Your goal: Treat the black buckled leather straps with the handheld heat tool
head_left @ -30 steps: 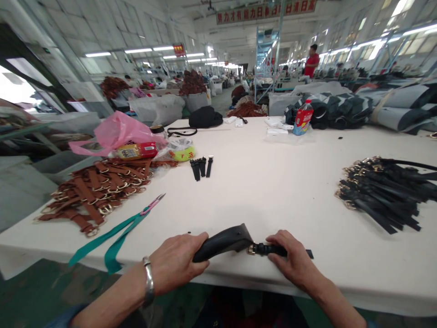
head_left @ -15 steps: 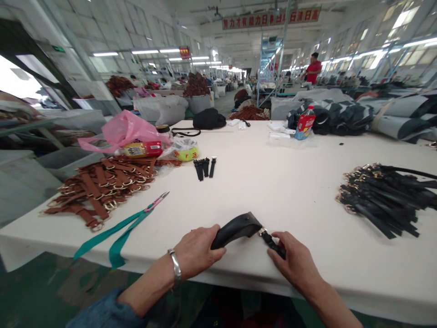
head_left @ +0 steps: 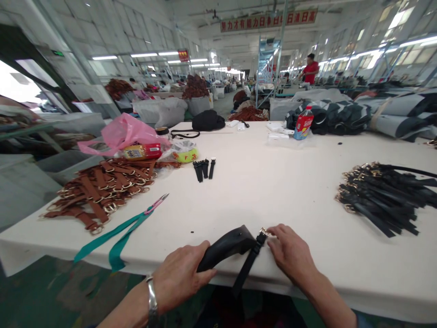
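My left hand (head_left: pixel 184 269), with a silver bracelet at the wrist, is wrapped round a curved black hand tool (head_left: pixel 225 246). The tool's wide end reaches the side of a black strap (head_left: pixel 248 266) and seems to touch it. At the strap's upper end is a gold-coloured buckle (head_left: pixel 262 232), pinched by the fingertips of my right hand (head_left: pixel 290 248). From there the strap slants down to the left, its tail over the table's front edge. Which part of the tool meets the strap is hard to make out.
Brown buckle straps (head_left: pixel 102 187) lie heaped at left, beside pink scissors (head_left: pixel 157 203) with teal ribbon. Several short black straps (head_left: pixel 204 169) lie mid-table. A pile of black buckle straps (head_left: pixel 385 191) is at right. A red-labelled bottle (head_left: pixel 303 123) stands behind; a person in red (head_left: pixel 310 70) is far off.
The strap has swung from pointing down right to pointing down left. My right fingers have shifted from its length to the buckle. My left hand and the tool have moved lower and left.
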